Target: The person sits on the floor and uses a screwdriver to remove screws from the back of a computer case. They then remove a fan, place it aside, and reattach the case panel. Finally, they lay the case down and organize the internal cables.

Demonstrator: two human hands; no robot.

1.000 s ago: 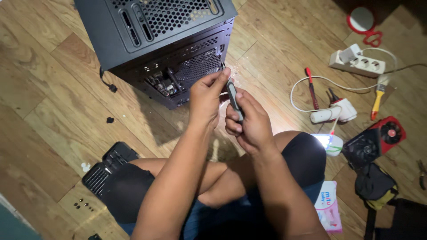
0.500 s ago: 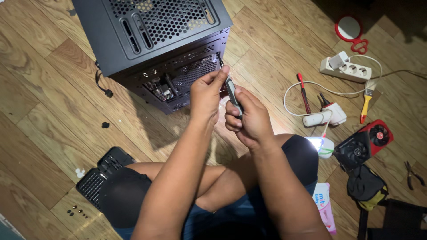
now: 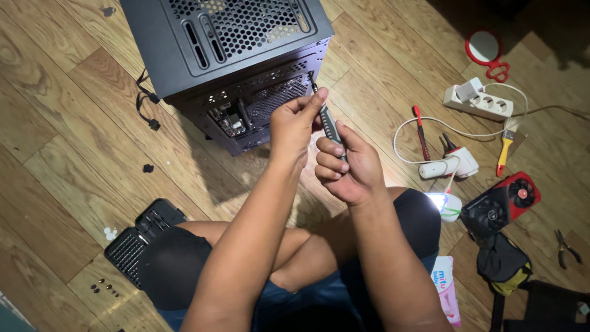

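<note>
A black computer case (image 3: 203, 55) stands on the wooden floor, its perforated rear panel facing me. My right hand (image 3: 347, 166) grips the grey handle of a slim screwdriver (image 3: 327, 120). The tool's tip points up toward the case's rear corner. My left hand (image 3: 295, 123) pinches the upper shaft of the screwdriver between thumb and fingers, right beside the case's edge. My crossed legs fill the lower middle of the view.
A black bit-set case (image 3: 138, 240) lies open at my left knee, with several small screws (image 3: 103, 286) nearby. To the right lie a power strip (image 3: 479, 101), a red mirror (image 3: 485, 49), a red-fanned graphics card (image 3: 501, 206), a yellow brush (image 3: 504, 147) and pliers (image 3: 568, 249).
The view has shifted slightly. Both hands stay on the screwdriver, whose tip now sits closer to the case's rear corner.
</note>
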